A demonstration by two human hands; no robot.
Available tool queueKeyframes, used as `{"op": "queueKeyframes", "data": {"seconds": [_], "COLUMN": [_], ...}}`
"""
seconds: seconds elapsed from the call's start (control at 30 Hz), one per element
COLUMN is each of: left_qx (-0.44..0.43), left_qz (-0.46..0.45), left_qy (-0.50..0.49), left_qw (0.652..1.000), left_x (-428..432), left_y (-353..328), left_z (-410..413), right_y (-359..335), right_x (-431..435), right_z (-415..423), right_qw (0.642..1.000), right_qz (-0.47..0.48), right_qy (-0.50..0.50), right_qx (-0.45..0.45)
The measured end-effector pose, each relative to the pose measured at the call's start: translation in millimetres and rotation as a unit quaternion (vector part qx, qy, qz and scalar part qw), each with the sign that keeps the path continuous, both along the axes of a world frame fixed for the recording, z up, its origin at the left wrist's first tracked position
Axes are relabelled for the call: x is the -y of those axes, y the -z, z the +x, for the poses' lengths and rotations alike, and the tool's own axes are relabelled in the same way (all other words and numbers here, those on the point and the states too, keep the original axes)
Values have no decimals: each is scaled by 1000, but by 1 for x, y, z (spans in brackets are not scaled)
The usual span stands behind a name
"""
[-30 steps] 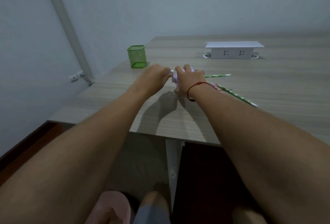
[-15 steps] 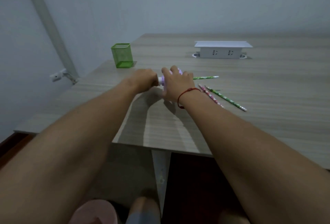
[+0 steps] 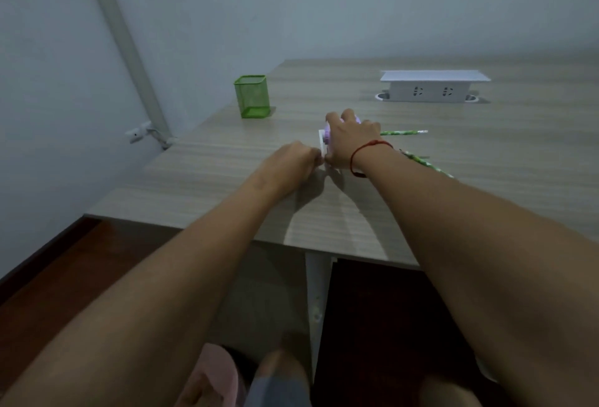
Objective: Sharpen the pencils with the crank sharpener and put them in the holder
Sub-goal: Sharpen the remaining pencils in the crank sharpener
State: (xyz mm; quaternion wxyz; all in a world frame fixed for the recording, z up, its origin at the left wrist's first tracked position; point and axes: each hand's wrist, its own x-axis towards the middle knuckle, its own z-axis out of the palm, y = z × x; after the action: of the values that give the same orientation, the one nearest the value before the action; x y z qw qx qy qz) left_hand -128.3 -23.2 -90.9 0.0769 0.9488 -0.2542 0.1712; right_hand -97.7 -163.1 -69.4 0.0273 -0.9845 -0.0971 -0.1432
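Observation:
A small purple and white crank sharpener (image 3: 325, 137) stands on the wooden desk (image 3: 201, 179), mostly hidden under my right hand (image 3: 351, 144), which grips it from above. My left hand (image 3: 296, 162) is closed at the sharpener's left face, its fingers curled on something I cannot make out. A green patterned pencil (image 3: 403, 132) sticks out to the right behind my right hand. Another green pencil (image 3: 428, 164) lies on the desk, partly hidden by my right wrist. The green mesh holder (image 3: 252, 96) stands upright to the far left.
A white power socket box (image 3: 432, 86) sits at the back right of the desk. The desk's near edge (image 3: 324, 249) runs below my forearms. A wall and a grey pipe (image 3: 126, 50) are at the left.
My left hand has dropped lower and nearer at the sharpener's left side. My right hand stays on the sharpener. The camera view has shifted.

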Motion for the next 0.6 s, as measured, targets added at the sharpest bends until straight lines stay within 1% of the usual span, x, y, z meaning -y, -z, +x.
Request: {"op": "queueKeyframes", "data": {"seconds": [0.07,0.17,0.23,0.27,0.4,0.5,0.6], "left_qx": [-34,-62,-66,-60,-18,24,52], "left_qz": [6,89,116,119,149,112,96], "left_qy": [-17,-52,-77,-80,-41,-32,-17], "left_qw": [999,993,988,988,988,993,994], "left_x": [3,6,8,8,3,-4,-5], "left_y": [4,-3,-18,-27,-45,-49,-53], "left_z": [10,31,47,53,62,59,49], "right_y": [4,4,3,4,4,1,-1], "right_x": [2,4,5,6,10,6,4], "right_z": [2,3,4,5,3,-6,-16], "right_qw": [1000,1000,1000,1000,1000,999,999], "right_qz": [8,8,-2,-5,-4,-36,-38], "right_qy": [-4,-20,-25,-25,-23,-18,-4], "right_qx": [2,5,4,3,0,10,10]}}
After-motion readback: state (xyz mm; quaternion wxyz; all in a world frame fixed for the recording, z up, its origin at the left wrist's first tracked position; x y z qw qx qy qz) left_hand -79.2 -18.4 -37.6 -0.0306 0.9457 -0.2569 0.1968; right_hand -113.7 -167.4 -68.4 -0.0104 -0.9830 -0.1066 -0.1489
